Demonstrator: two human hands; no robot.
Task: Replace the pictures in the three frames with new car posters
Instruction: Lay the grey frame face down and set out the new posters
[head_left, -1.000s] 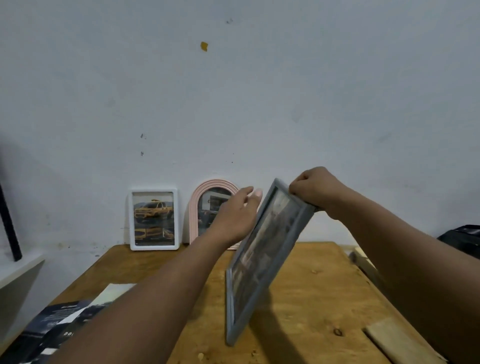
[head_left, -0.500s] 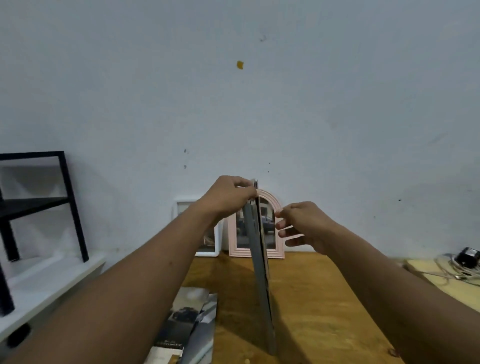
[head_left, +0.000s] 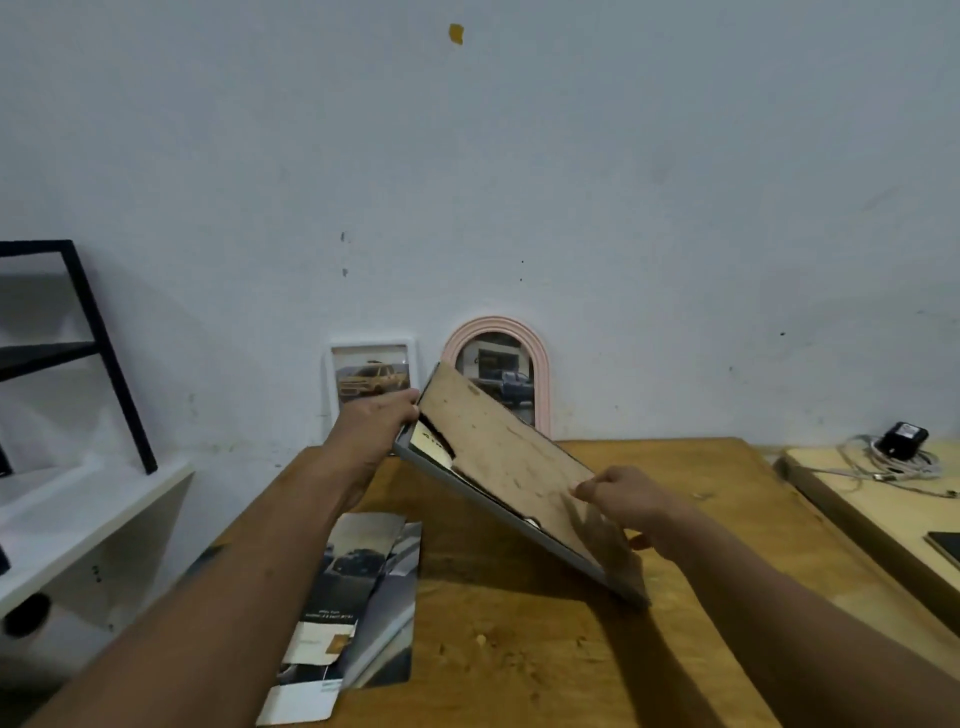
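**Holding a grey frame back-up, with both hands on it**

Tilted steeply over a wooden table (head_left: 519, 654), the grey frame (head_left: 483, 501) shows its brown backing board (head_left: 498, 452) to the camera. Its long axis runs from upper left down to lower right, where the low corner appears to rest on the table.

The left hand (head_left: 376, 423) grips the raised upper end, fingers curled round the edge. The right hand (head_left: 621, 501) is at the lower half, thumb and forefinger pinched together at the board; whether they hold a tab or the board's surface is too small to tell. Along the board's left side a dark gap shows, with a strip of picture beneath it.

To free the board, the right hand is likely the nearer one, drawing it up and rightward.

Bare wood lies right of the frame and in front of it. The car posters (head_left: 363, 587) lie to its left, under the left forearm. A white frame (head_left: 371, 379) and a pink arched frame (head_left: 498, 374) lean on the wall behind the raised end.
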